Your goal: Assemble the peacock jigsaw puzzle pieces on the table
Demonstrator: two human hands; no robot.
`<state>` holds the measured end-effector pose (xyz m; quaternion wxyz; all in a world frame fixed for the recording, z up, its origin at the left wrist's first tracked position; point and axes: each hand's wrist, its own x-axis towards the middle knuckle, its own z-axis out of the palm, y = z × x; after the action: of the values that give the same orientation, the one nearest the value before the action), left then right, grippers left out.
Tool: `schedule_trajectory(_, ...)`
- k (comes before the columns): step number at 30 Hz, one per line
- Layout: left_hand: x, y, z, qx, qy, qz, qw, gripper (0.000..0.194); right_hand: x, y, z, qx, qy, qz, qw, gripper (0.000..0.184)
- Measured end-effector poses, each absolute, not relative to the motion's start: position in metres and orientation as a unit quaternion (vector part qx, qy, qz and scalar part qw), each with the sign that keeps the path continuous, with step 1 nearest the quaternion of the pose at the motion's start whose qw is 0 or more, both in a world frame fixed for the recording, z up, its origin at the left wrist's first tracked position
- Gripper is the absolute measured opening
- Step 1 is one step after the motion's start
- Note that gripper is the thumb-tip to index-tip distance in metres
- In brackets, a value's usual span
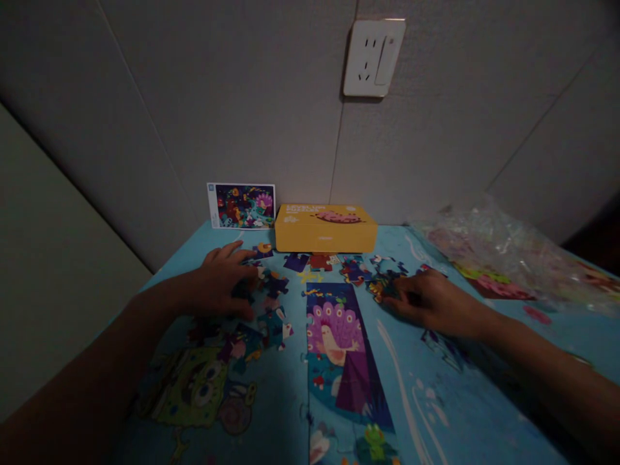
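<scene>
My left hand point(217, 284) hovers over or rests among loose puzzle pieces point(276, 326) on the left, its fingers curved and apart with nothing visibly held. On the right, my right hand point(431, 300) has thumb and forefinger closed at the edge of a dark puzzle piece with yellow marks point(380, 289). Between my hands lies a joined strip of puzzle point(336, 368), showing a pink peacock, a purple tent and a green frog. Its lower end runs out of view. More loose pieces point(356, 268) lie just beyond the strip.
A yellow puzzle box point(325, 236) stands at the back against the wall. Beside it leans a reference picture card point(245, 206). Clear plastic bags point(513, 252) with colourful pieces lie at the right. The blue cloth point(271, 413) has a printed cartoon. A socket point(374, 58) is on the wall.
</scene>
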<state>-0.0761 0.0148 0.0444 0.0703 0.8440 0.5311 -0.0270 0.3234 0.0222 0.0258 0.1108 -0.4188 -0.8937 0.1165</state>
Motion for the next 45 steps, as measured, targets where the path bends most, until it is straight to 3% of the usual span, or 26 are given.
schedule_trajectory(6, -0.081, 0.018, 0.041, 0.848, 0.522, -0.029, 0.083, 0.034, 0.323, 0.023, 0.025, -0.417, -0.894, 0.118, 0.109, 0.041)
schedule_trajectory(11, -0.074, 0.016, 0.045, 0.874, 0.477, 0.038, 0.088, 0.036, 0.323, 0.023, 0.024, -0.424, -0.892, 0.113, 0.106, 0.04)
schedule_trajectory(17, -0.056, 0.013, 0.048, 0.874, 0.44, 0.061, 0.199, 0.041, 0.317, 0.019, 0.028, -0.413, -0.894, 0.13, 0.117, 0.04)
schedule_trajectory(20, -0.042, 0.01, 0.04, 0.83, 0.47, 0.19, 0.233, 0.039, 0.313, 0.017, 0.029, -0.407, -0.894, 0.143, 0.121, 0.039)
schedule_trajectory(25, -0.009, 0.001, 0.02, 0.771, 0.471, 0.381, 0.199, 0.032, 0.312, 0.016, 0.029, -0.406, -0.893, 0.146, 0.128, 0.04)
schedule_trajectory(32, -0.002, 0.0, 0.005, 0.865, 0.386, 0.262, 0.181, 0.01, 0.31, 0.016, 0.027, -0.401, -0.896, 0.136, 0.132, 0.04)
schedule_trajectory(38, -0.02, 0.0, 0.014, 0.901, 0.35, 0.231, 0.114, 0.032, 0.311, 0.017, 0.025, -0.398, -0.9, 0.133, 0.122, 0.039)
schedule_trajectory(45, -0.022, 0.003, 0.013, 0.908, 0.346, 0.211, 0.104, 0.026, 0.31, 0.017, 0.023, -0.397, -0.901, 0.128, 0.122, 0.04)
